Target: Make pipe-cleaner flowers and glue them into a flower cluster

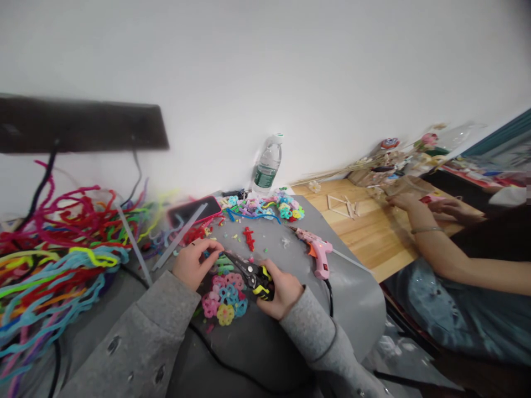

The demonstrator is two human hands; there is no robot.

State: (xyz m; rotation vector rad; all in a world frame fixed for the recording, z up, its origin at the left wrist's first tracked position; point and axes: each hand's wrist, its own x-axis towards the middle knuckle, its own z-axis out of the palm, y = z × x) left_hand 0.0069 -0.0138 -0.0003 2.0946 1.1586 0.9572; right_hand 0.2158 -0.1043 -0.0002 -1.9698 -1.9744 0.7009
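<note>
My right hand [284,288] is wrapped round the yellow and black handles of a pair of pliers [250,269]. The jaws of the pliers point left and reach the fingertips of my left hand [196,262]. Thumb and finger of that hand are pinched together; what they hold, if anything, is too small to make out. Below the pliers lies a cluster of pink, blue and yellow pipe-cleaner flowers [226,298]. Green pipe-cleaner pieces [225,263] show partly behind the jaws. A red twisted pipe-cleaner piece [249,239] lies beyond them on the grey mat [286,342].
A pink glue gun [317,254] lies at right, its cord trailing forward. Pipe cleaners [62,276] heap up at left near glue sticks [180,236] and a phone [194,213]. Behind stand a water bottle [267,165] and more flowers [290,208]. Another person's arm [440,243] is at right.
</note>
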